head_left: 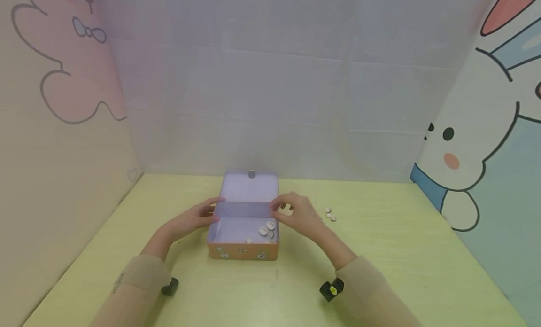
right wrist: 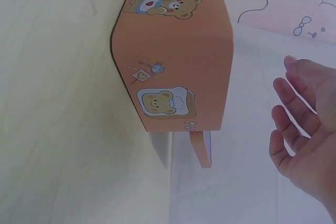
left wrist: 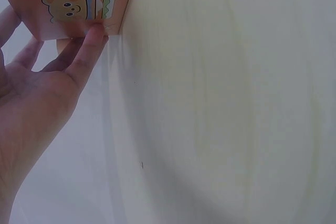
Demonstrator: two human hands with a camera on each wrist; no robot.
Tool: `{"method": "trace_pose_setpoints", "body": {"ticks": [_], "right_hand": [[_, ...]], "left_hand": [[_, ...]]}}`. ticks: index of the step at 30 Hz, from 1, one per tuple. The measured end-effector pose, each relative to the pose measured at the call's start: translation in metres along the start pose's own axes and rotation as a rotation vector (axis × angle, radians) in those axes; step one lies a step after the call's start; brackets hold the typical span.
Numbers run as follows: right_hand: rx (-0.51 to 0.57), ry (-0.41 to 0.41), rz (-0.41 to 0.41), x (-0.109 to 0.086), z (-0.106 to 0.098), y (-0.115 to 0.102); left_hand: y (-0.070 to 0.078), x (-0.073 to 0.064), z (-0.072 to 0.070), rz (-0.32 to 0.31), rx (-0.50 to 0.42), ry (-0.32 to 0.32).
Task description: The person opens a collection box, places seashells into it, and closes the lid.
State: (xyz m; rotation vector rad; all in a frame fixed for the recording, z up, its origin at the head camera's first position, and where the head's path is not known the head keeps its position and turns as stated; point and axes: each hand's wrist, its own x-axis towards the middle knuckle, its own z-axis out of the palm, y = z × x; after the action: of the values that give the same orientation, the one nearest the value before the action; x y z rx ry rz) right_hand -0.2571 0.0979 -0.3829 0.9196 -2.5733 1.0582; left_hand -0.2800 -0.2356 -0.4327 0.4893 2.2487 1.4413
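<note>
An orange hinged box (head_left: 243, 251) with bear prints and a lilac inside stands on the table, its lid (head_left: 249, 186) tipped back. Several small white shell-like pieces (head_left: 264, 231) lie inside, mostly at the right. My left hand (head_left: 192, 222) holds the box's left rear side; in the left wrist view its thumb rests on the printed side and some fingers are hidden behind. Over the right rim hovers my right hand (head_left: 300, 214), fingers loosely bent. In the right wrist view nothing shows in that hand and it is apart from the box.
A few more white pieces (head_left: 329, 215) lie on the pale yellow table (head_left: 380, 223), right of the box. Plain white sheeting (head_left: 296, 106) stands behind, with printed cartoon panels on both sides. A dark device sits at each wrist.
</note>
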Motion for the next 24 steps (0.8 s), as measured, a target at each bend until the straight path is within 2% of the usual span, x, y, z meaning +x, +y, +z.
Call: {"method": "trace_pose_setpoints", "body": {"ticks": [10, 24], "right_hand": [[-0.022, 0.056, -0.036, -0.008, -0.031, 0.009], [-0.078, 0.029, 0.04, -0.028, -0.063, 0.047]], "left_hand": [[-0.002, 0.0, 0.0, -0.002, 0.008, 0.006], [0.0, 0.0, 0.0, -0.005, 0.012, 0.004]]}}
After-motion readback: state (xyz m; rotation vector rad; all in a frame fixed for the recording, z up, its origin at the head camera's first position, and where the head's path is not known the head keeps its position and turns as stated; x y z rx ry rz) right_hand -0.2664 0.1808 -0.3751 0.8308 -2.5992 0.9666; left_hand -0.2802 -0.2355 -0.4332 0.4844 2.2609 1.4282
